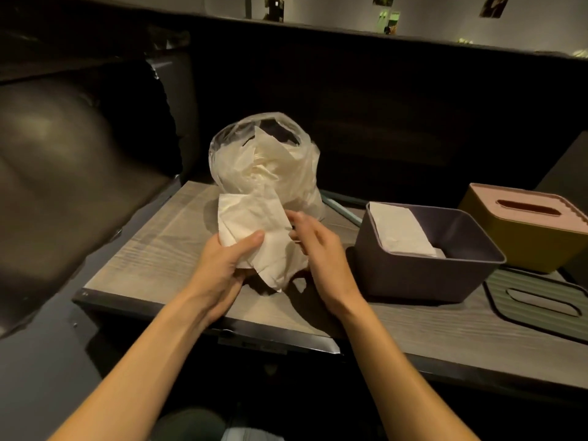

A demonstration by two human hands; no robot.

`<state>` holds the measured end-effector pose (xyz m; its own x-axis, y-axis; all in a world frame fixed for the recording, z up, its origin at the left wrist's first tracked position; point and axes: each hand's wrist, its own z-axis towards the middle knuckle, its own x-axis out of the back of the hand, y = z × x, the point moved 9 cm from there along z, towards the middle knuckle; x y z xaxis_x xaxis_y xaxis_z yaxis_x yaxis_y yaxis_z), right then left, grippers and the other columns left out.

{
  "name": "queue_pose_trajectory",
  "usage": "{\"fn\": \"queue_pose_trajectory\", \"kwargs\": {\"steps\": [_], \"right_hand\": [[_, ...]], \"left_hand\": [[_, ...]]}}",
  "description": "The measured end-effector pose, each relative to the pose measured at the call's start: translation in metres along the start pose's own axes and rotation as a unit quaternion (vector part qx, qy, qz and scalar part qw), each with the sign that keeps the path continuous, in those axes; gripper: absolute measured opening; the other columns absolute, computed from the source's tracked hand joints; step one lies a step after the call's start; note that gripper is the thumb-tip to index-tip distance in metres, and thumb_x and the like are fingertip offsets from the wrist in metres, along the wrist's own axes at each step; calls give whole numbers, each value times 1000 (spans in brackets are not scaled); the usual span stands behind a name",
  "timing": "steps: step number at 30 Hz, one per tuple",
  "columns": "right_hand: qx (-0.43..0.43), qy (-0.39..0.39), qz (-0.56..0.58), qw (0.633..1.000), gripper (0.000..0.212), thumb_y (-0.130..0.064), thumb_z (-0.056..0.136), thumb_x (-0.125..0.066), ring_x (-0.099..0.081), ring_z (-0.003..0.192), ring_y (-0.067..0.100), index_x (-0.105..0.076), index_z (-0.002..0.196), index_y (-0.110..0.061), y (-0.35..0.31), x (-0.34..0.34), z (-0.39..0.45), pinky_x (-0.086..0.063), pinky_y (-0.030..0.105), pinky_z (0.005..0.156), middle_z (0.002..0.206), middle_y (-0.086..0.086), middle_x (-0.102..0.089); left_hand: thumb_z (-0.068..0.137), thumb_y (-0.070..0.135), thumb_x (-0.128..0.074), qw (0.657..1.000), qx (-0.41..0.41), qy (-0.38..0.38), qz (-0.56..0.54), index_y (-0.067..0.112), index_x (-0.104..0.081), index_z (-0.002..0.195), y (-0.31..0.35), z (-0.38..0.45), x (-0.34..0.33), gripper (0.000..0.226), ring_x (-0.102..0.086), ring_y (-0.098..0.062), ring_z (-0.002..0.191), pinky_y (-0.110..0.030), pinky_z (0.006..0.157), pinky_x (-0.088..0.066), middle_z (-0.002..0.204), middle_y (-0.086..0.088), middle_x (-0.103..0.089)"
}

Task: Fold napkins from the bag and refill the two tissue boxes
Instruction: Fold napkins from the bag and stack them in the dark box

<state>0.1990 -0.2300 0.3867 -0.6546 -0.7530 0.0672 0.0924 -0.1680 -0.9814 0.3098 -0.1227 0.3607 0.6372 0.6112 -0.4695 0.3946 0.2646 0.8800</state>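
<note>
Napkin held over the wooden table, just in front of the plastic bag — pinched by the left hand, thumb lying across the paper and fingers curled under it. Right hand touching the napkin's right edge, fingers bent around a corner of it, so probably gripping to pull the sheet flat for a fold; not fully sure, because the fingertips are blurred. Held in the air and not laid on the table, likely because folding goes faster between two hands.

Bag standing upright with its mouth open toward the person, more napkins loose inside — easy to reach for the next sheet. Dark purple box placed just to the right of the hands, lid off, with a stack of folded napkins leaning at its left side; only partly filled, by the look of it. Green lid put flat in front of the box, out of the way. Yellow box behind, pink lid on it, so contents hidden.

No brand, label or readable writing anywhere on bag, boxes or lids.
</note>
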Motion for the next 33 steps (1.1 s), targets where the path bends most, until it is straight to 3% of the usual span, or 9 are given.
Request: {"fn": "queue_pose_trajectory", "kwargs": {"steps": [2, 5, 13, 16, 19, 22, 25, 30, 33], "right_hand": [[2, -15, -71, 997, 43, -43, 96, -70, -67, 108, 1, -64, 137, -32, 5, 0, -4, -55, 21, 89, 117, -13, -73], [9, -23, -182, 983, 43, -34, 91, -76, -67, 101, 5, -65, 132, -40, 11, -1, -7, -57, 27, 81, 116, -18, -70], [31, -11, -157, 987, 19, -34, 99, -68, -66, 102, -5, -74, 116, -32, 7, -3, -7, -55, 19, 84, 105, -23, -74], [85, 73, -194, 975, 12, -27, 102, -65, -67, 94, -4, -76, 107, -27, -2, 10, -8, -50, 14, 76, 95, -20, -74], [147, 173, -66, 972, 9, -19, 104, -62, -70, 93, 10, -70, 105, -22, -18, 31, -15, -56, 28, 78, 96, -8, -73], [160, 155, 44, 974, 7, -15, 104, -62, -69, 89, 18, -68, 105, -18, -26, 28, -17, -56, 29, 77, 97, 2, -72], [143, 119, -57, 981, 9, -19, 99, -69, -63, 79, 10, -72, 93, -25, -26, 12, -17, -50, 22, 72, 86, -7, -70], [139, 152, -171, 963, 11, -26, 93, -73, -60, 80, 10, -68, 84, -24, -22, 7, -14, -43, 14, 70, 82, -11, -64], [133, 154, -165, 965, 6, -30, 95, -71, -61, 89, 9, -69, 99, -26, -22, 9, -16, -45, 15, 74, 93, -11, -64]], "left_hand": [[96, 9, -64, 999, -15, 29, -12, 10, -60, 135, 3, 0, 7, 40, -72, -28, 113, -41, 89, -61, 121, -12, -74], [99, 13, -62, 996, -47, 66, -31, 12, -62, 133, 10, 0, 14, 33, -73, -23, 110, -34, 81, -62, 117, -7, -76], [100, 12, -62, 991, -72, 107, -26, 13, -64, 130, 15, 2, 30, 30, -73, -22, 111, -35, 84, -59, 118, -6, -76], [99, 8, -63, 988, -90, 122, -30, 16, -65, 124, 17, 0, 31, 26, -74, -19, 106, -32, 79, -61, 113, -3, -78], [98, 6, -63, 985, -95, 137, -50, 16, -66, 122, 18, 0, 36, 26, -75, -19, 103, -33, 82, -63, 111, -1, -78], [96, 4, -64, 995, -58, 61, 47, 9, -66, 124, 10, -1, 17, 28, -75, -26, 104, -35, 80, -63, 112, -8, -78], [94, 9, -66, 982, -51, -26, 178, 11, -70, 119, 4, -3, -5, 26, -75, -26, 102, -36, 78, -60, 110, -8, -78], [95, 48, -45, 996, 21, -75, 34, 19, -63, 130, 0, -8, -17, 49, -71, -23, 114, -41, 94, -58, 123, -6, -75], [95, 31, -57, 992, -2, -90, 84, 11, -61, 134, 1, -9, -19, 44, -71, -30, 116, -37, 90, -61, 123, -11, -74]]}}
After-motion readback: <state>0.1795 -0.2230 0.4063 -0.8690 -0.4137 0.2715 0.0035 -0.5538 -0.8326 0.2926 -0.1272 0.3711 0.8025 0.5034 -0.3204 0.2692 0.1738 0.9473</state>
